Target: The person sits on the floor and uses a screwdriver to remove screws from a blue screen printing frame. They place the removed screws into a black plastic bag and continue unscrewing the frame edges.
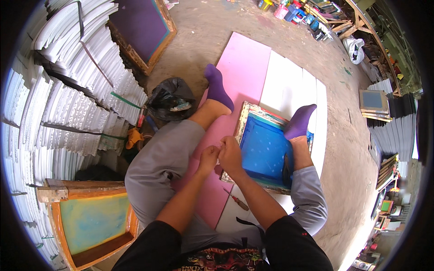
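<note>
My left hand (209, 158) and my right hand (230, 154) meet over a pink board (244, 58), both with fingers closed in a pinch. What is between the fingertips, if anything, is too small to make out. Just right of them lies a wooden screen-printing frame (244, 118) with blue mesh (262, 151), its paint worn along the edges. A dark, narrow item (286, 170) rests at the mesh's right side, its kind unclear. Below my right hand a screwdriver (237, 200) with a brownish handle lies on the boards.
My purple-socked feet rest beside and on the blue frame. White boards (289, 81) lie right of the pink one. A black plastic bag (171, 99), strapped stacks of white sheets (77, 77), a purple-mesh frame (140, 27) and an orange-edged frame (95, 221) stand at left. Paint containers (294, 13) sit far off.
</note>
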Action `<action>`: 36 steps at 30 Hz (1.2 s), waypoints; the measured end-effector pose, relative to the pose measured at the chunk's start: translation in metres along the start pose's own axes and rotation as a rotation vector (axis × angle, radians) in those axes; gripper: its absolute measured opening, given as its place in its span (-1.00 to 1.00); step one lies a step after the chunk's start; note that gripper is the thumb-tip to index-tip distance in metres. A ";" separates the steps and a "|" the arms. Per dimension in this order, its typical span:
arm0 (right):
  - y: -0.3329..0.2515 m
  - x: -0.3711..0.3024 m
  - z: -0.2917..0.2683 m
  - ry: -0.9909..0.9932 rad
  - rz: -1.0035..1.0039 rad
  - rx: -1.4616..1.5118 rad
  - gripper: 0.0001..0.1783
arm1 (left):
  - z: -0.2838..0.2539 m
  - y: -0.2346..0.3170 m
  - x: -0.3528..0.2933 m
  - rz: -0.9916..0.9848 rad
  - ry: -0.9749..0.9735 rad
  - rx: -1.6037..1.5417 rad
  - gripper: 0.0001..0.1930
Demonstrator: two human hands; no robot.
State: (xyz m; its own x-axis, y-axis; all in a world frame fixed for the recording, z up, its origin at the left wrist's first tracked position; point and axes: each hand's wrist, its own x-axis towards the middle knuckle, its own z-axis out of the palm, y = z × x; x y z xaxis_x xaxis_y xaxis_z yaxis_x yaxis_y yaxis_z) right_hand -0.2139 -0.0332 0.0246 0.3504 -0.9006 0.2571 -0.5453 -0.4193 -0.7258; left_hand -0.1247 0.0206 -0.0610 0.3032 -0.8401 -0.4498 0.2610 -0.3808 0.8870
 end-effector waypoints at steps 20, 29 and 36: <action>-0.049 -0.106 -0.044 -0.083 -0.167 0.256 -0.89 | -0.026 0.055 -0.048 -0.228 -0.296 0.002 -0.78; 0.021 -0.117 -0.072 0.173 0.448 0.525 -0.82 | -0.040 0.081 -0.069 -0.151 -0.161 0.003 -0.82; 0.018 -0.099 -0.088 -0.049 0.273 0.416 -0.66 | -0.045 0.098 -0.077 0.115 -0.300 0.201 -0.76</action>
State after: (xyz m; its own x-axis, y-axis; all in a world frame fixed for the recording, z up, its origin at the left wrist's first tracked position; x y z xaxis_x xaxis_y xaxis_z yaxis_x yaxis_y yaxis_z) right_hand -0.3253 0.0379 0.0419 0.2777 -0.9607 -0.0011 -0.2759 -0.0787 -0.9579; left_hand -0.0815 0.0655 0.0559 0.0300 -0.9461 -0.3225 0.0470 -0.3209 0.9459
